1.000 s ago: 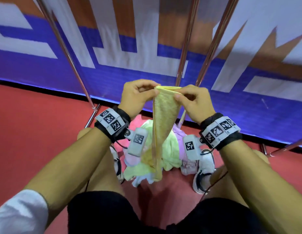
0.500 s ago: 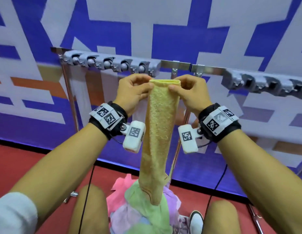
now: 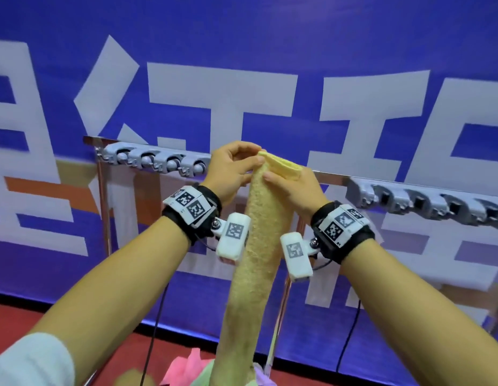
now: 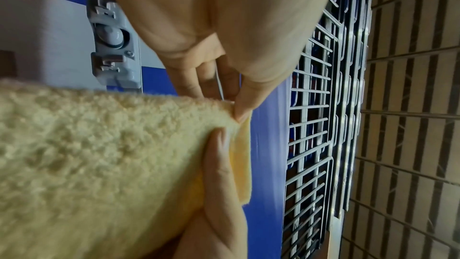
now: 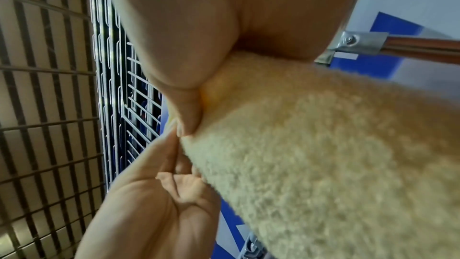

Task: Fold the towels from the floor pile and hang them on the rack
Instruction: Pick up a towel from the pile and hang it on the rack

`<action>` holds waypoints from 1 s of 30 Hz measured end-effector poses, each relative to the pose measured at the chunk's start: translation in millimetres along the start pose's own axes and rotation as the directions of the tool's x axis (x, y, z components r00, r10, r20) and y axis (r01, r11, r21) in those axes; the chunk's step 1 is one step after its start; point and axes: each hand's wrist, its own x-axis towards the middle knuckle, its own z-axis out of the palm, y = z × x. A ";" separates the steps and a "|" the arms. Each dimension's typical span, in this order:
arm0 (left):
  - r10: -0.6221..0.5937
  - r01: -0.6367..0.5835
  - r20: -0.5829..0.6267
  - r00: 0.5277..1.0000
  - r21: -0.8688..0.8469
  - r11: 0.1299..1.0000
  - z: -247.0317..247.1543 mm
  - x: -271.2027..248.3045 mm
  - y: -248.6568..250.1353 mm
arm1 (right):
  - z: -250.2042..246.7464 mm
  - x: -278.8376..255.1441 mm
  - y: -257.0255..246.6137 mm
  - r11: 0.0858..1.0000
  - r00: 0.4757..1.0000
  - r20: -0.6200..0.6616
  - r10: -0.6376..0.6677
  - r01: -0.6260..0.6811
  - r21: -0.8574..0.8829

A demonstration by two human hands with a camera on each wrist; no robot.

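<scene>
Towel point(image 3: 259, 246) up at rail height now, where half a second ago its top was just under the rack point(image 3: 409, 196) and a second ago it was still down over the floor pile point(image 3: 186, 369). Left hand point(image 3: 231, 174) pinches the top left corner between thumb and fingertips, right hand point(image 3: 292, 188) grips the top right edge, the two close together with the narrow yellow strip hanging straight down between the wrists. Folding looks finished to me; what's left is carrying the top edge over the bar between the two grey clip rows point(image 3: 156, 161).
</scene>
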 end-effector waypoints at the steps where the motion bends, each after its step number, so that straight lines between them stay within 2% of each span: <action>1: 0.000 0.000 -0.007 1.000 -0.009 1.000 -2.5 2.6 0.1 | -0.6 3.5 -1.0 1.000 1.000 -0.021 -0.008 0.008 -0.005; 6: 0.010 -0.012 -0.039 0.999 -0.063 0.998 -10.5 12.6 -1.1 | -1.5 29.9 -3.4 0.985 0.997 -0.035 -0.069 0.062 -0.158; 10: -0.119 0.123 0.046 0.992 -0.090 0.988 -14.3 17.8 -20.1 | 4.2 45.1 -8.4 0.987 0.992 -0.072 -0.099 0.089 -0.131; 12: -0.202 0.204 0.151 0.968 0.001 0.979 -16.8 13.8 -38.6 | 4.6 52.1 -14.0 0.985 0.986 -0.116 -0.120 0.104 -0.140; 14: -0.308 0.280 0.249 0.918 0.142 0.949 -19.3 3.8 -54.8 | 0.7 58.5 -20.4 0.985 0.976 -0.167 -0.138 0.117 -0.128; 16: -0.373 0.329 0.292 0.881 0.189 0.925 -25.0 -4.0 -66.3 | -9.1 63.3 -25.8 0.984 0.961 -0.234 -0.149 0.120 -0.135; 18: -0.401 0.358 0.296 0.867 0.191 0.914 -36.1 -6.8 -71.6 | -24.9 66.1 -25.1 0.976 0.936 -0.311 -0.164 0.108 -0.189; 20: -0.437 0.378 0.300 0.848 0.236 0.895 -47.6 -7.3 -71.0 | -44.8 67.0 -19.3 0.971 0.903 -0.397 -0.163 0.075 -0.228; 23: -0.482 0.387 0.284 0.829 0.330 0.861 -66.8 -5.2 -71.3 | -71.6 64.1 -9.3 0.982 0.847 -0.524 -0.089 -0.012 -0.187; 26: -0.489 0.399 0.295 0.821 0.316 0.861 -83.8 -2.1 -68.2 | -90.1 56.4 2.6 0.970 0.803 -0.596 -0.016 -0.133 -0.205; 28: -0.477 0.418 0.305 0.824 0.240 0.876 -88.3 0.4 -60.9 | -95.4 50.5 11.8 0.934 0.822 -0.567 0.050 -0.239 -0.264; 30: -0.449 0.413 0.311 0.838 0.178 0.893 -82.0 3.2 -51.0 | -92.5 43.7 22.7 0.832 0.873 -0.479 0.093 -0.333 -0.445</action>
